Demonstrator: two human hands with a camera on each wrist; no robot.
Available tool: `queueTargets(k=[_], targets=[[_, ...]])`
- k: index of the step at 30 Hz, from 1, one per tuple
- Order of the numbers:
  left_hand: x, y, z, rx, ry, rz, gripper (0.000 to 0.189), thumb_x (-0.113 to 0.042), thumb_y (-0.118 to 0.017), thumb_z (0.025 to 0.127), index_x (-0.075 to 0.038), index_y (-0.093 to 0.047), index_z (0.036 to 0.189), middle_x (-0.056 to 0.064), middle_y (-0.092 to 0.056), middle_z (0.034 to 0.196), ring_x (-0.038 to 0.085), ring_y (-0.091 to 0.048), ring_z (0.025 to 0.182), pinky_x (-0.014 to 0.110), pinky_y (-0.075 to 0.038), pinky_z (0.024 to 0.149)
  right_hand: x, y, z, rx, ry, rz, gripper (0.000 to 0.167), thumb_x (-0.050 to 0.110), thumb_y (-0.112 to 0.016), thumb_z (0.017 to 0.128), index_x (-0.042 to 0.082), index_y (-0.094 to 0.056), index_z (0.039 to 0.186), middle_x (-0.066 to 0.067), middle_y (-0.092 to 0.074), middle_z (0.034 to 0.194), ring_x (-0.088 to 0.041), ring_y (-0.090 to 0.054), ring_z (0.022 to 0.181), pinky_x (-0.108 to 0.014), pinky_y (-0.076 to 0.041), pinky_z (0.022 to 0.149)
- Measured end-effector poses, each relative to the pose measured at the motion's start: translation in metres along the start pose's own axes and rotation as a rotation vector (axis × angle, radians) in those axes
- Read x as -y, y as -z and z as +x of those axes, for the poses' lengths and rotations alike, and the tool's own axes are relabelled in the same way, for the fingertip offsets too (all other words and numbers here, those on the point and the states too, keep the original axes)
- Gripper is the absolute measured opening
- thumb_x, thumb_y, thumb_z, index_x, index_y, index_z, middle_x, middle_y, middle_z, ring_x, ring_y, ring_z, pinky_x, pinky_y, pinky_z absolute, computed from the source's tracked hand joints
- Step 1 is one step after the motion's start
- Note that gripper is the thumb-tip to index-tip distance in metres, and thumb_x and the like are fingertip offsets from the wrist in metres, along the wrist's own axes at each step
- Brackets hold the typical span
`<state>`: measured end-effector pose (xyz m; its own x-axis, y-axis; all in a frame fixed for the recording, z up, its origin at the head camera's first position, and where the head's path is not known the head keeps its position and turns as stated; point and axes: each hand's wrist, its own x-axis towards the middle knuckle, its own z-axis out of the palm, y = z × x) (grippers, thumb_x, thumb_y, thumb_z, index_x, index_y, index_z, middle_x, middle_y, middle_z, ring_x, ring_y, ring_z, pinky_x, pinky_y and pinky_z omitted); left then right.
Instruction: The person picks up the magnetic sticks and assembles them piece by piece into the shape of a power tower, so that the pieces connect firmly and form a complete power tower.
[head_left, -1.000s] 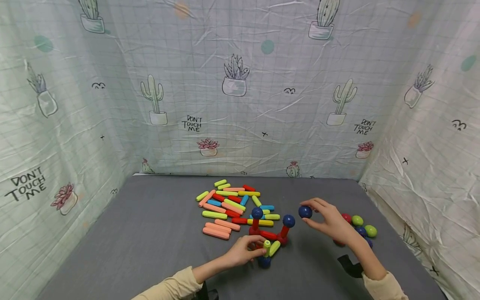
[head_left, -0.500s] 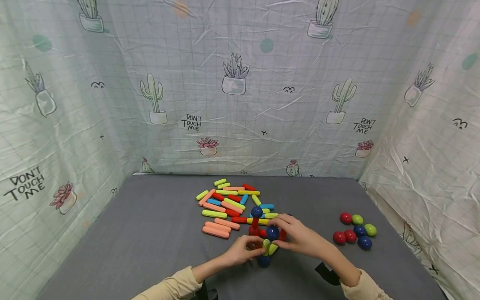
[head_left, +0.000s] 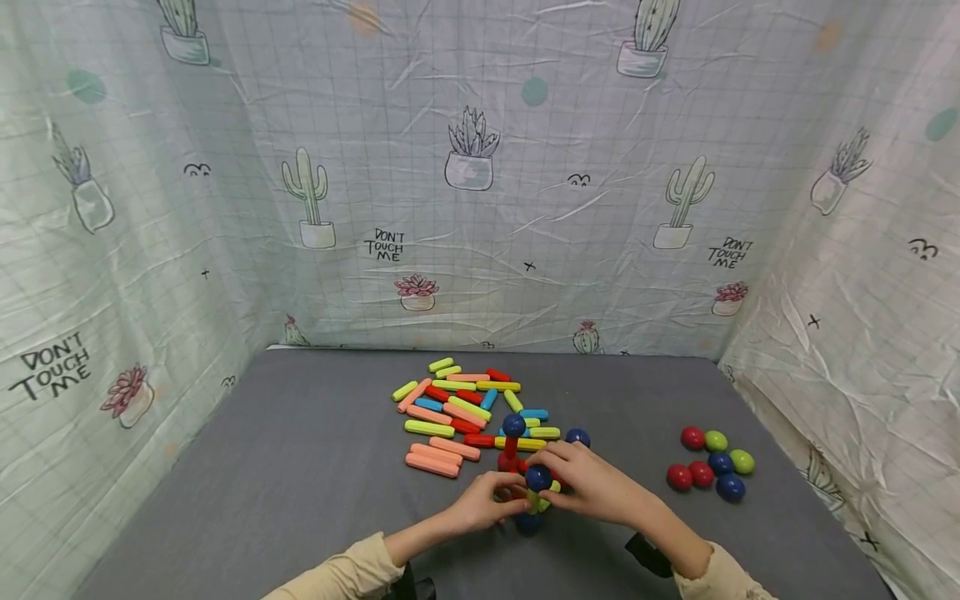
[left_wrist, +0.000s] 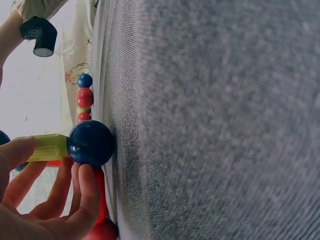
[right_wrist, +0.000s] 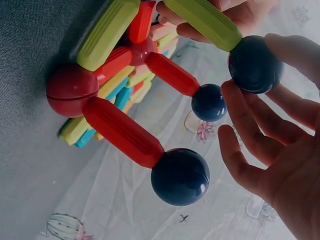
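Note:
My right hand (head_left: 596,485) pinches a dark blue ball (right_wrist: 255,64) between thumb and fingers. That ball sits on the upper end of a yellow-green rod (left_wrist: 51,147), which my left hand (head_left: 480,502) grips. At the rod's foot is another dark blue ball (left_wrist: 91,143), low at the table, with left fingertips right at it. These belong to a frame of connected pieces: red balls (right_wrist: 72,90) at the corners, red rods (right_wrist: 122,132) and a second yellow-green rod (right_wrist: 107,35). Two raised red rods carry dark blue balls (right_wrist: 180,176) on top. My right hand partly hides the frame in the head view.
Behind the frame lie many loose rods (head_left: 444,452) in salmon, red, blue and yellow-green on the grey table (head_left: 300,500). Several loose red, green and blue balls (head_left: 731,487) are grouped at the right. A patterned cloth (head_left: 480,225) encloses the back and sides.
My right hand has come left from near the loose balls, bringing the dark blue ball onto the top of the upright yellow-green rod. My left hand has stayed in place on the rod.

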<state>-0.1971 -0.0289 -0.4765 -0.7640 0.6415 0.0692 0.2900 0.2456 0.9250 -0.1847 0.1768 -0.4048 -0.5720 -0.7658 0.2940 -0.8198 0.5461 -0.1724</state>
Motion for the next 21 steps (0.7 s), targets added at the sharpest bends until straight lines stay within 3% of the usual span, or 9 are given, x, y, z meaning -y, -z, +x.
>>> queueTargets(k=[4,7,14,21], targets=[[0.0,0.007,0.0,0.007,-0.016,0.031,0.023,-0.017,-0.058,0.086,-0.007,-0.062,0.107,0.015,-0.065,0.099,0.015,-0.062,0.077,0.026,-0.051,0.056,0.0,0.001,0.0,-0.002,0.002,-0.01,0.034,0.026,-0.068,0.078,0.016,-0.057,0.108,0.008,-0.056,0.103,-0.005,-0.051,0.089,-0.028,-0.046,0.076],[0.0,0.021,-0.002,-0.022,-0.044,0.134,0.021,-0.015,-0.06,0.085,-0.006,-0.062,0.104,0.011,-0.066,0.093,0.011,-0.06,0.077,0.021,-0.049,0.062,0.0,0.003,-0.001,0.008,-0.004,-0.021,0.036,0.026,-0.069,0.077,0.016,-0.057,0.11,0.007,-0.056,0.104,-0.006,-0.051,0.09,-0.03,-0.046,0.076],[0.008,0.067,-0.012,-0.125,-0.086,0.453,0.014,-0.005,-0.057,0.083,-0.001,-0.062,0.096,0.006,-0.064,0.084,0.011,-0.056,0.07,0.019,-0.046,0.062,-0.002,0.004,-0.002,0.018,-0.028,-0.039,0.043,0.026,-0.07,0.076,0.019,-0.056,0.115,0.008,-0.058,0.105,-0.005,-0.052,0.092,-0.032,-0.046,0.078],[0.029,0.1,-0.025,-0.161,-0.099,0.875,0.007,-0.015,-0.059,0.085,-0.011,-0.06,0.08,0.003,-0.058,0.076,0.012,-0.051,0.066,0.018,-0.039,0.055,-0.003,0.006,-0.004,0.035,-0.051,-0.038,0.041,0.027,-0.068,0.077,0.018,-0.056,0.115,0.008,-0.059,0.105,-0.007,-0.052,0.095,-0.036,-0.045,0.08]])
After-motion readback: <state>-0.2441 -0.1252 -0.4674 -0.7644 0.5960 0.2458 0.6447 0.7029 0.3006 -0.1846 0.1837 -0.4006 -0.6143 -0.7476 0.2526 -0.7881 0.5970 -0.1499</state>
